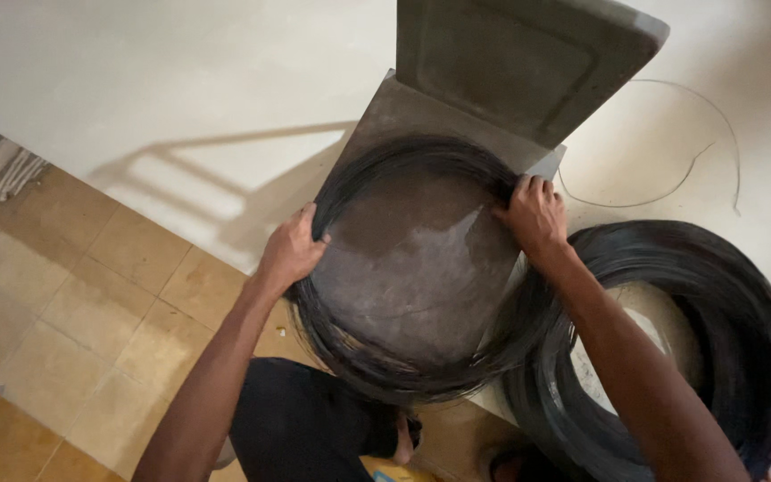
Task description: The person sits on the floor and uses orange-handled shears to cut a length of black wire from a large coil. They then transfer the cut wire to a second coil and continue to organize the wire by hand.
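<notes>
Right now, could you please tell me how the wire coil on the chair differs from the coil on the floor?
The chair coil is thinner, rests on the seat, and both hands, left and right, hold it. The floor coil is thicker, lies on the floor, and is untouched. Both are dark wire wound in rings.

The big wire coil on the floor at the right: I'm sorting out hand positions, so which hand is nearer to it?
Right. The right hand grips the chair's wire coil just beside the floor coil; the left hand is across the chair.
</notes>
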